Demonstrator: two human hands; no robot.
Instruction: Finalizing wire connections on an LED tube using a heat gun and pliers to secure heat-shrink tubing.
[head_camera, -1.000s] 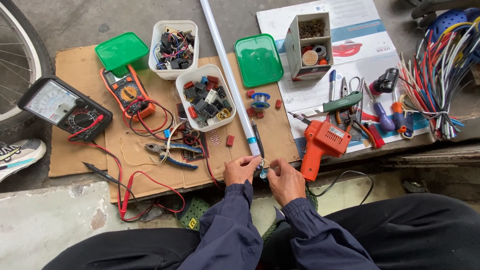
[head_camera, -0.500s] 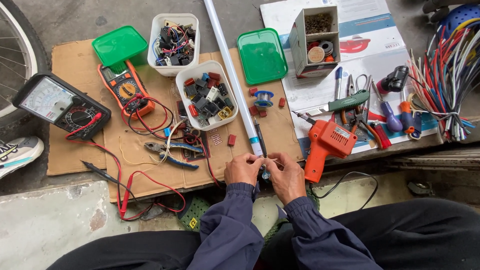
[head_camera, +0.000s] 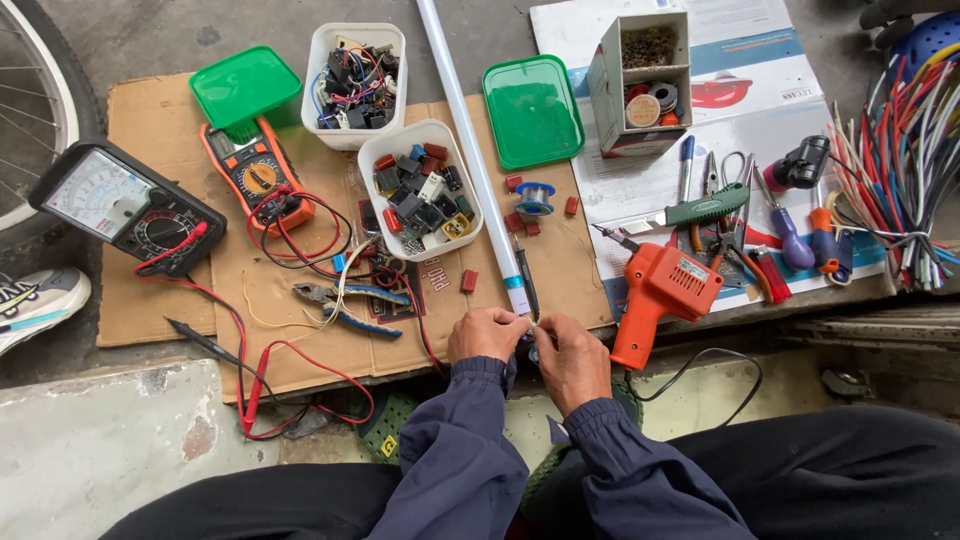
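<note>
A flattened cardboard sheet (head_camera: 150, 310) was laid on the concrete floor (head_camera: 120, 30), with meters, tubs and pliers spread across it.

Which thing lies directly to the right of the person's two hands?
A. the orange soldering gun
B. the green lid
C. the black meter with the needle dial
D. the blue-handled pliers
A: the orange soldering gun lies just beside the right hand, while the left hand meets it at the white tube's end.
</note>
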